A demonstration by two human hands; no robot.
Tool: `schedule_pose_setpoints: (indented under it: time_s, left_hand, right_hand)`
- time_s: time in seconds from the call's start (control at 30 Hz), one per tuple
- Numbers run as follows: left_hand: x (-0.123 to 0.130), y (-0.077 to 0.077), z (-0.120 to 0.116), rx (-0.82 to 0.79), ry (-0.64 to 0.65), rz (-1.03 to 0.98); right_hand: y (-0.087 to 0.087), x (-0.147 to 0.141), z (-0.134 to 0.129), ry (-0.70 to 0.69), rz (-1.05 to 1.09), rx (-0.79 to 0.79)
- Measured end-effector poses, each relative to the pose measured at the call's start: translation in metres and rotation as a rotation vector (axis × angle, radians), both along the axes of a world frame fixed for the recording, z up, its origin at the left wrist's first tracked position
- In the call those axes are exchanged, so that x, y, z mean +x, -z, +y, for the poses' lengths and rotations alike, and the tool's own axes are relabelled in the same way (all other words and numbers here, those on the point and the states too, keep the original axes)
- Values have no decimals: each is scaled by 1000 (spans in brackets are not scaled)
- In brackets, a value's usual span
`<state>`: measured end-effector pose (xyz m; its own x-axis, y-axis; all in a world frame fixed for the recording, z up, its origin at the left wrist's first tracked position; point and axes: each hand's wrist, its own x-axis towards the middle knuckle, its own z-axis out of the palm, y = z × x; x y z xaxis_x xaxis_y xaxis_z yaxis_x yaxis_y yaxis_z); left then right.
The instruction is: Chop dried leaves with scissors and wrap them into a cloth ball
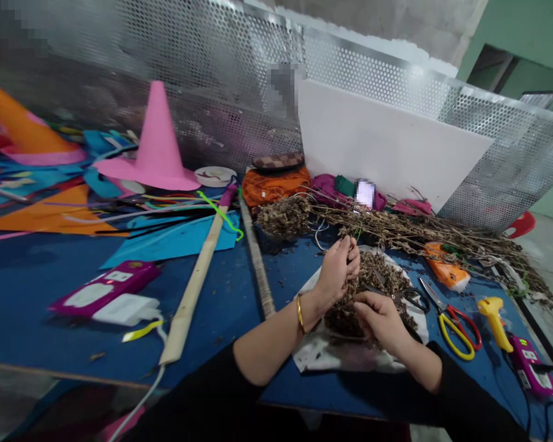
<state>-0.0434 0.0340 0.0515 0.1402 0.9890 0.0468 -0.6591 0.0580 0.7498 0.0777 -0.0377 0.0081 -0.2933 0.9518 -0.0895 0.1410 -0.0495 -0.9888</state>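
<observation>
My left hand (338, 270), with a gold bangle (300, 314) at its wrist, is curled closed around a dried plant stalk, most of it hidden by the fingers. Lower and to the right, my right hand (381, 319) pinches at dried plant bits; what exactly lies between its fingertips is too small to make out. Beneath both hands is a heap of crumbled dried plant (384, 273) on a white sheet (313, 356). Dark-handled scissors (417, 299) lie at the heap's right edge, close to my right hand.
Long dried stalks (424, 230) stretch across the back. To the right lie red-and-yellow scissors (456, 328), a yellow glue gun (495, 319) and a purple power strip (532, 368). A wooden stick (196, 285), another power strip (105, 287) and a pink cone hat (156, 144) are leftward.
</observation>
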Motion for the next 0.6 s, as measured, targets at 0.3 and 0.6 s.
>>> schedule_pose_setpoints:
  time_s: [0.3,0.6]
  left_hand:
    - [5,7,-2,-63,109,161]
    - [16,24,-5,-116,233,302]
  right_hand:
    - [-19,20,0,-211,-798,647]
    - [-25,22,1,-313,-1196,1366]
